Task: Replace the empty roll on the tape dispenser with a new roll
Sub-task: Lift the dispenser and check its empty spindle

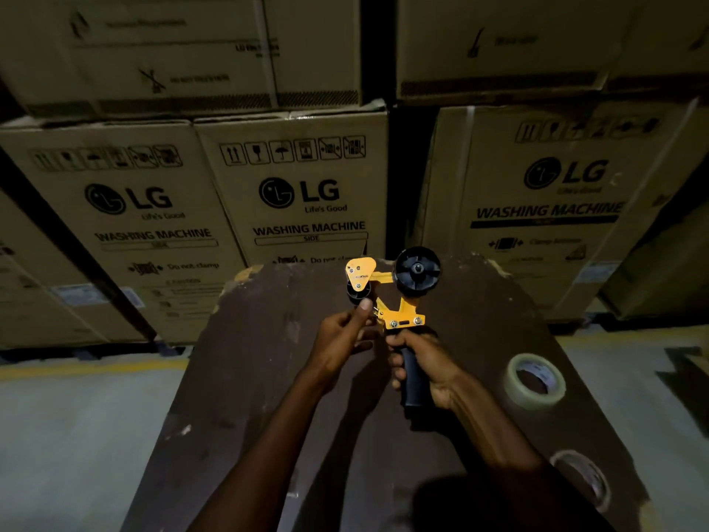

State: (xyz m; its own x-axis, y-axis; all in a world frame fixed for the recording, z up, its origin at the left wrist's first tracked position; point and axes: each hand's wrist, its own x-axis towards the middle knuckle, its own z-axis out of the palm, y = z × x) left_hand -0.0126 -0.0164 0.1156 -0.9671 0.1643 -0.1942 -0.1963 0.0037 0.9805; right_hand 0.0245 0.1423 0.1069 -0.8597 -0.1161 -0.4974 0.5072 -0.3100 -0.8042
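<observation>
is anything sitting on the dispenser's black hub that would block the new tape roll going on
Nothing visible does. The black hub on the tape dispenser is bare, with no old core on it. The new tape roll lies flat on the table, apart from both hands.

Both forearms are bare, with no sleeves, gloves, or jewellery visible.

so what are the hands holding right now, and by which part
The right hand grips the tape dispenser by its black handle. The left hand only touches its front with fingertips, near the small black roller.
</observation>
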